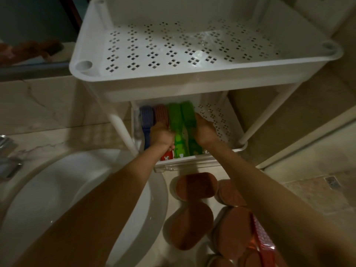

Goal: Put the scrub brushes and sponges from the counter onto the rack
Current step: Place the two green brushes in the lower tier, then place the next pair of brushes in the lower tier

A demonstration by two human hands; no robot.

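A white plastic rack [192, 81] stands on the counter, its perforated top shelf bare. On the lower shelf [215, 116] lie a blue scrub brush [146, 118], a red scrub brush [160, 114] and two green scrub brushes [182, 120] side by side. My left hand [160, 134] is closed over the red brush's handle. My right hand [205, 130] presses against the right side of the green brushes. Several brown oval sponges [196, 185] lie on the counter in front of the rack.
A white round sink basin [57, 199] sits at the lower left with a metal tap [7, 160] at the far left edge. A red patterned packet [264, 239] lies among the sponges at the lower right. Tiled wall rises on the right.
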